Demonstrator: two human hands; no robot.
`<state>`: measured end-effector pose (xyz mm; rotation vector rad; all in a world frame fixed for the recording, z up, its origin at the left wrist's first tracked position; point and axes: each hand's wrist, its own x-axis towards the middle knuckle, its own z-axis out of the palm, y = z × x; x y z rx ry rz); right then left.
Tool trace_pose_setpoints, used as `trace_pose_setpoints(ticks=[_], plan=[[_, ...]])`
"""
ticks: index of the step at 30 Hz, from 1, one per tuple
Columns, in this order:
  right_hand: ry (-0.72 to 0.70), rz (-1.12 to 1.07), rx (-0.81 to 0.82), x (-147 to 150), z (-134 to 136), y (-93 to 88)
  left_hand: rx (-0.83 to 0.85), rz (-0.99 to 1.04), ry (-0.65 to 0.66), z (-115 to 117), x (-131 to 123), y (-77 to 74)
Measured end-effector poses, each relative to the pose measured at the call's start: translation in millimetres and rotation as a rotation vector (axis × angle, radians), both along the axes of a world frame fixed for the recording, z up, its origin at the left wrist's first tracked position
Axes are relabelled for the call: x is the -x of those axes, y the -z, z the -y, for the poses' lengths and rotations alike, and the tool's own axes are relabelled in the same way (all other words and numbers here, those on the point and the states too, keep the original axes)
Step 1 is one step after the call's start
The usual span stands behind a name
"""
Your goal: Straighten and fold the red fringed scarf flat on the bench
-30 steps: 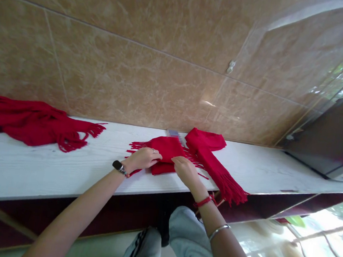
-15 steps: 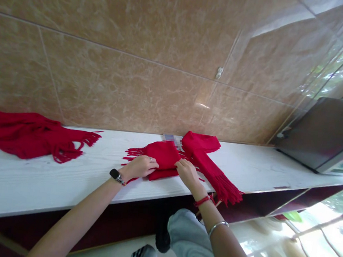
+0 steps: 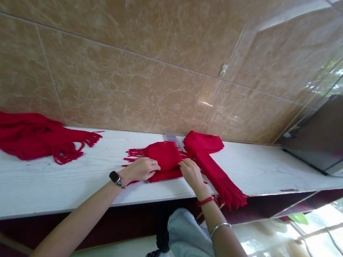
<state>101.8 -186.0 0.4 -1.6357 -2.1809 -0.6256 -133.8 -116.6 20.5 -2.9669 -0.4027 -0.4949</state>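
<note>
Left hand (image 3: 141,170): I pinch the folded scarf (image 3: 165,155) at its 8 o'clock
Right hand (image 3: 191,174): I pinch its 4 o'clock edge
Looped scarf (image 3: 213,169): 3 o'clock

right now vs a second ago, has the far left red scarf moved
No; the far left red scarf keeps its place against the slanting tile joint behind it.
</note>
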Motion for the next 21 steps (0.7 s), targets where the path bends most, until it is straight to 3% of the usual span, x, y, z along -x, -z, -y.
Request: trace_pose_setpoints(ticks=[11, 21], plan=[[-0.020, 0.004, 0.046, -5, 15, -0.6, 0.008, -0.027, 0.011, -1, -1, -2.7], [0.033, 0.018, -0.005, -5, 9, 7.2, 0.060, -0.060, -0.004, 0, 1, -8.6]])
